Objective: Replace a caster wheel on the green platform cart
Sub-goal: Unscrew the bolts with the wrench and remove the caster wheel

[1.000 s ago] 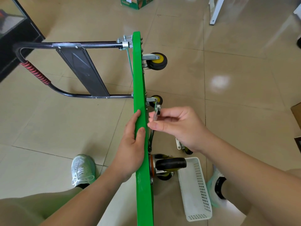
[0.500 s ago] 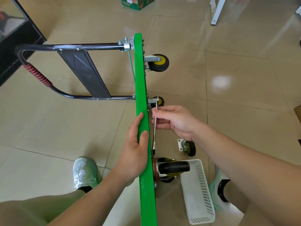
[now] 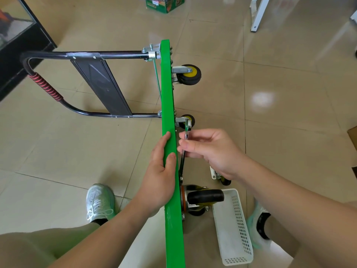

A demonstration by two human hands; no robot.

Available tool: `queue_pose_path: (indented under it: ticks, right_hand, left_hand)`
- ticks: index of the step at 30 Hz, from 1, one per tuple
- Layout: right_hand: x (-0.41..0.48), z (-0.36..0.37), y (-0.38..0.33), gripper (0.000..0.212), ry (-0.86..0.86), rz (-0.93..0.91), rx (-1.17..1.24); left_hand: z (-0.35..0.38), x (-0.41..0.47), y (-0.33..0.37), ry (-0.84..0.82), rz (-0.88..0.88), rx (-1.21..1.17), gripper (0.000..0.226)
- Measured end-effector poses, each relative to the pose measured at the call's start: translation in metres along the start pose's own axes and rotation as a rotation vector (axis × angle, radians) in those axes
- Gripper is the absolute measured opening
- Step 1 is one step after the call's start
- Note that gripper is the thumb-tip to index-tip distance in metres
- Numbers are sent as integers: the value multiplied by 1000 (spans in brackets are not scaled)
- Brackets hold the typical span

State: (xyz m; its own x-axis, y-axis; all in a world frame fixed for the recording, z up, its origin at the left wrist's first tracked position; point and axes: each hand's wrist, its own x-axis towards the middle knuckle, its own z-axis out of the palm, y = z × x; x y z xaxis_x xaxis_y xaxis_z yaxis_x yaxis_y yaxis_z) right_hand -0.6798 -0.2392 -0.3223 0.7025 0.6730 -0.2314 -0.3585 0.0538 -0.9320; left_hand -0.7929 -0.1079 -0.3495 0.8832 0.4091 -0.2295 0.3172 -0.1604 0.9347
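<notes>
- Right hand [image 3: 212, 151] has slid a little down the wrench [image 3: 182, 163] since half a second ago. Its hold has changed from a closed fist to a pinch, thumb against fingertips. Its wrist now hides most of the loose caster [image 3: 222, 178], which then lay in plain sight on the floor.
- Handle [image 3: 46, 88] lies out to the left on the floor, as before.
- Left hand [image 3: 160, 171] has not shifted. It holds the cart [image 3: 167, 93] by its upper edge, thumb hooked over it and forefinger laid along it, palm on the left face.
- Cart stands on its side, underside facing right, steadied only by that hand.
- Wrench has barely swung. Its lower end sits at the fixings just above the black caster [image 3: 204, 197], and its upper end is near the lower of the far casters [image 3: 190, 75].
- My reading is a regrip between short strokes, so the bolt work is not finished.
- Black caster is mounted under the cart's near end and does not match the yellow-hubbed far casters. It is probably the replacement, and the loose caster the old one. Whether the bolt is being tightened or slackened cannot be told.
- Basket [image 3: 231, 229] lies just beside the black caster on its right. No contents show.
</notes>
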Motion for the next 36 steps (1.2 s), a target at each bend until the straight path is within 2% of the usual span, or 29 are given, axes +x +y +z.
queue_pose_path:
  ticks: [4,8,12,16,18,24,28,36]
  right_hand:
    - [-18,5,-3,28,-4,-123,-89]
    - [-18,5,-14,23,103,-185,-99]
    - [-19,-3,-24,21,165,-152,-53]
    - [-33,-4,-18,24,106,-75,22]
    - [-40,-2,-11,19,75,-40,40]
    - [-38,2,3,14,133,25,63]
    - [-31,1,1,15,136,33,68]
    - [-43,8,1,25,14,-16,-9]
  left_hand:
    - [1,-2,2,6,9,-27,51]
    - [-1,-2,3,-7,18,-16,50]
    - [-3,-2,5,-8,15,-35,49]
    - [-3,-1,8,-16,1,-46,48]
    - [-2,2,8,-18,-3,-49,48]
    - [4,10,15,-3,-29,-72,45]
    - [6,13,18,1,-44,-102,44]
    - [8,16,14,8,-48,-115,44]
